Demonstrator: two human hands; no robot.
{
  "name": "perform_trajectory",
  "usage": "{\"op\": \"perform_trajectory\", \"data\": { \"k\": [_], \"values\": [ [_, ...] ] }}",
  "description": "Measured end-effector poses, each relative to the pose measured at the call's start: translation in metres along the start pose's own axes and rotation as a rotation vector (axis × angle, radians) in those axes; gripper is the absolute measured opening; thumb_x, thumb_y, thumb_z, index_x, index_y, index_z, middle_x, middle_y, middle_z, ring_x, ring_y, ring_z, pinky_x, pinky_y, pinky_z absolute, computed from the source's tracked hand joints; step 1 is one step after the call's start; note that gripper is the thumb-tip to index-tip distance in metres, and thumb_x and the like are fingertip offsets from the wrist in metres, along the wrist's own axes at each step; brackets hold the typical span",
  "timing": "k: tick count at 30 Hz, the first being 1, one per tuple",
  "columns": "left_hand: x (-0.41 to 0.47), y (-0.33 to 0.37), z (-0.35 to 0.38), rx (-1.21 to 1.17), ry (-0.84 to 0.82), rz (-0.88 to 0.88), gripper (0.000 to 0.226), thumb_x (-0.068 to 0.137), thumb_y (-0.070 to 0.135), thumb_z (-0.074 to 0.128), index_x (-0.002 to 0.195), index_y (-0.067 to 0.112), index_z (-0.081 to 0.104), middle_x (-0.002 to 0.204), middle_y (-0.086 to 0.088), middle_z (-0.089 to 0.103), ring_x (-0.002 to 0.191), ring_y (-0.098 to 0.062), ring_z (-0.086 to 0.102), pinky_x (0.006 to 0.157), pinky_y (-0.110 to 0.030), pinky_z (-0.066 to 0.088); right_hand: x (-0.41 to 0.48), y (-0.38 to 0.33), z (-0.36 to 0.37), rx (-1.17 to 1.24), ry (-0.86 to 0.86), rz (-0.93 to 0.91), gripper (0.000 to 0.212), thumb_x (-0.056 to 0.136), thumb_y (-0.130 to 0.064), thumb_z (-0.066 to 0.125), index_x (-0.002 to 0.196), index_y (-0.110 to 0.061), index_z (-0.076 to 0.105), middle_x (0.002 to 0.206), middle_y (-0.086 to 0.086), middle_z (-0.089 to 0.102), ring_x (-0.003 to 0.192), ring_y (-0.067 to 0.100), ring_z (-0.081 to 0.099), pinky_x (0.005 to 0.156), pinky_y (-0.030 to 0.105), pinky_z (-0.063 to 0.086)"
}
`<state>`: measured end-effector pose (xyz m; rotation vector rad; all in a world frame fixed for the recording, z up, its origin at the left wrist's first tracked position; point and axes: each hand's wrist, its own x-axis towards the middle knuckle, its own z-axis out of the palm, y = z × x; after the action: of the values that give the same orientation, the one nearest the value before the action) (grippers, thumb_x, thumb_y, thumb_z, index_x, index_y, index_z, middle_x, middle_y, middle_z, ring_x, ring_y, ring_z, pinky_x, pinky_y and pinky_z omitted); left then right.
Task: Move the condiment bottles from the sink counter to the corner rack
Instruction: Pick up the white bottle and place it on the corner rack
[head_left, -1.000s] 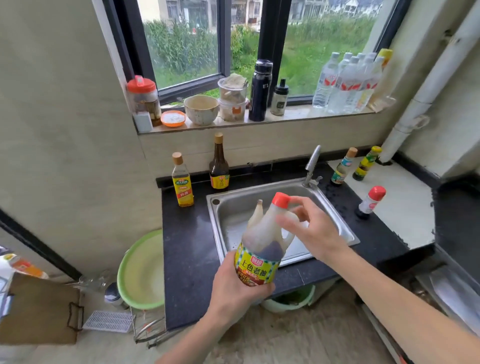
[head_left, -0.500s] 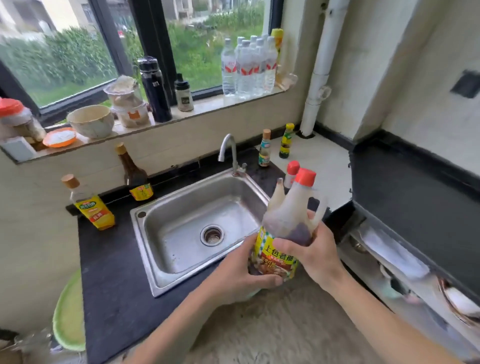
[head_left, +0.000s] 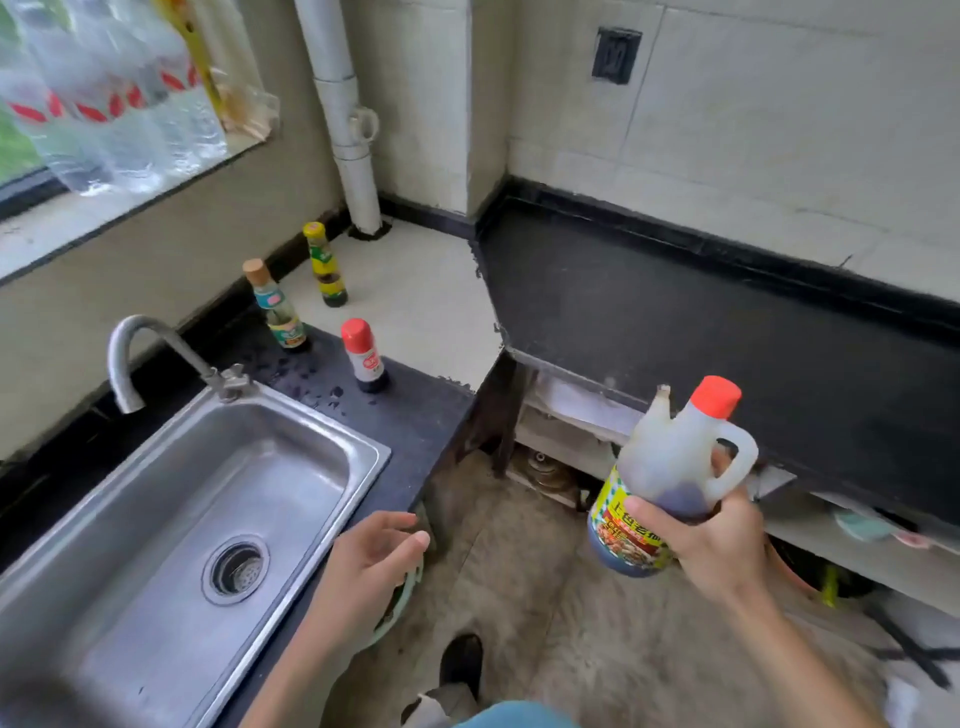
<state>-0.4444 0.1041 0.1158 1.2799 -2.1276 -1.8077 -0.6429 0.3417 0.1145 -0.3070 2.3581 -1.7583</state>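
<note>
My right hand (head_left: 711, 540) grips a large soy sauce bottle (head_left: 670, 467) with a red cap, a handle and a yellow label, held upright over the floor in front of the dark side counter (head_left: 675, 322). My left hand (head_left: 369, 561) hovers with fingers spread and nothing in it at the sink counter's front right corner. Three small bottles stand to the right of the tap: a red-capped one (head_left: 364, 356), a cork-topped one (head_left: 275, 306) and a yellow-capped one (head_left: 325, 265) on the pale corner surface (head_left: 415, 291).
The steel sink (head_left: 197, 514) with its tap (head_left: 156, 353) fills the lower left. A white drain pipe (head_left: 348, 114) runs down the corner. Water bottles (head_left: 104, 93) stand on the window sill. Open shelves (head_left: 571, 436) lie under the dark counter. My shoe (head_left: 460, 662) is on the floor.
My view has swung right toward the corner. My left hand has let go of the big bottle, and my right hand alone now carries it to the right, away from the sink.
</note>
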Motion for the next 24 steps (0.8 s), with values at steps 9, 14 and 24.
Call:
{"op": "perform_trajectory", "data": {
  "k": [9, 14, 24],
  "values": [
    [0.097, 0.113, 0.082, 0.239, -0.423, 0.319, 0.016, 0.09, 0.026, 0.067, 0.105, 0.03, 0.063, 0.09, 0.005, 0.074, 0.085, 0.009, 0.066, 0.065, -0.003, 0.048, 0.018, 0.011, -0.066, 0.009, 0.434, 0.115, 0.058, 0.055, -0.013, 0.093, 0.102, -0.024, 0.061, 0.094, -0.018, 0.07, 0.086, -0.01, 0.064, 0.074, 0.026, 0.052],
    [0.099, 0.175, 0.164, 0.226, -0.627, 0.456, 0.02, 0.089, 0.018, 0.068, 0.109, 0.023, 0.065, 0.093, 0.0, 0.073, 0.084, -0.001, 0.069, 0.07, -0.009, 0.051, 0.014, 0.026, -0.124, 0.0, 0.611, 0.176, 0.055, 0.06, -0.002, 0.088, 0.101, -0.025, 0.061, 0.089, -0.029, 0.069, 0.084, -0.01, 0.065, 0.07, 0.021, 0.052],
    [0.066, 0.218, 0.345, 0.444, -0.977, 0.501, 0.028, 0.086, 0.028, 0.071, 0.112, 0.025, 0.063, 0.093, 0.0, 0.072, 0.076, 0.004, 0.064, 0.07, -0.015, 0.052, 0.037, 0.074, -0.267, 0.046, 0.86, 0.195, 0.068, 0.056, -0.005, 0.091, 0.108, -0.03, 0.057, 0.099, -0.021, 0.068, 0.094, 0.003, 0.065, 0.078, 0.035, 0.053]
  ]
}}
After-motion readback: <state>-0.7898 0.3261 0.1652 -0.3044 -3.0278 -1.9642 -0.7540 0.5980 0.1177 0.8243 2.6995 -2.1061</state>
